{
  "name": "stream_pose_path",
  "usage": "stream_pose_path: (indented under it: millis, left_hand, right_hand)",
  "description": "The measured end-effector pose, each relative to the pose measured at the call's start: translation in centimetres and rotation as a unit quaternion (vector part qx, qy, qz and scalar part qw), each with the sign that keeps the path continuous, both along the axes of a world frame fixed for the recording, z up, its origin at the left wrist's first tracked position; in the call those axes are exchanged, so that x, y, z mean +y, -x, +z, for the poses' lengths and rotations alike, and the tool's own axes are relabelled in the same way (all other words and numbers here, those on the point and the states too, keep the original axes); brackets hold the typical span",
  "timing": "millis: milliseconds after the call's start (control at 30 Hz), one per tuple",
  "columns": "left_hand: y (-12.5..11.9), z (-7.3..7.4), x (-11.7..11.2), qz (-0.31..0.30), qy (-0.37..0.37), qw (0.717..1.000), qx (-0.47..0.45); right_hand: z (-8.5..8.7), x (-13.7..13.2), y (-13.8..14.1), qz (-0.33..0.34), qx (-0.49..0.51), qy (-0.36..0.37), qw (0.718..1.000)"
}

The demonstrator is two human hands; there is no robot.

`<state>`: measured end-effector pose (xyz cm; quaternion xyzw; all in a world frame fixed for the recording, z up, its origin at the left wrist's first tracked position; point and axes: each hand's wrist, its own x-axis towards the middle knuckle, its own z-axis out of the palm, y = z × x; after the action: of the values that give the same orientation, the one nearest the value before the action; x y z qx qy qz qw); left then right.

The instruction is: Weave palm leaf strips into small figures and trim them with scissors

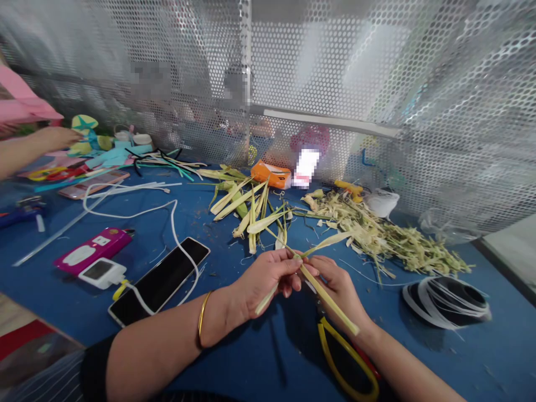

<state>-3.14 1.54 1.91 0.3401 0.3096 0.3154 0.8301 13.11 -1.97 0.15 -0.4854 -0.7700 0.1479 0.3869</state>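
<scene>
Pale yellow-green corn husk strips (329,298) cross between my two hands at the middle of the table. My left hand (276,276), with a gold bangle on its wrist, pinches the strips where they meet. From the other side, my right hand (335,282) has its fingers closed at the same crossing. One strip points up and right, and another runs down across my right wrist. Yellow-handled scissors (326,349) show below my right hand; their blades are hidden, and I cannot tell whether they touch the hand.
Husk leaves (251,215) lie ahead, shredded husk (389,237) to the right. A spool of white line (446,301) stands at right. A phone (163,279), white cable (173,218) and magenta pack (90,251) lie left. Another person's hand (54,137) is far left. Perforated mesh (318,67) borders the back.
</scene>
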Motion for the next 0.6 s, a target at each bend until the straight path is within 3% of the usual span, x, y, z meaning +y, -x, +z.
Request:
stream_pose_path:
  millis: [167, 267, 333, 400, 500, 600]
  left_hand:
    - [-0.6, -0.5, -0.7, 0.058, 0.010, 0.997, 0.045]
    - [-0.5, -0.5, -0.5, 0.055, 0.030, 0.997, 0.056]
    - [-0.2, -0.3, -0.2, 0.023, 0.026, 0.997, 0.067]
    - [0.0, 0.0, 0.2, -0.008, 0.020, 0.997, 0.075]
    - [0.2, 0.4, 0.5, -0.027, 0.027, 0.996, 0.086]
    - [0.1, 0.7, 0.4, -0.039, 0.016, 0.992, 0.119]
  right_hand:
    - [-0.6, -0.3, 0.4, -0.005, -0.085, -0.078, 0.993]
    - [-1.1, -0.1, 0.2, -0.010, -0.094, -0.088, 0.992]
    - [-1.1, 0.2, -0.2, -0.005, -0.040, -0.030, 0.999]
    - [-0.9, 0.4, -0.6, 0.002, 0.059, 0.073, 0.996]
    - [-0.3, 0.6, -1.2, -0.014, 0.231, 0.210, 0.950]
    - [0.2, 0.4, -1.1, -0.056, 0.331, 0.252, 0.908]
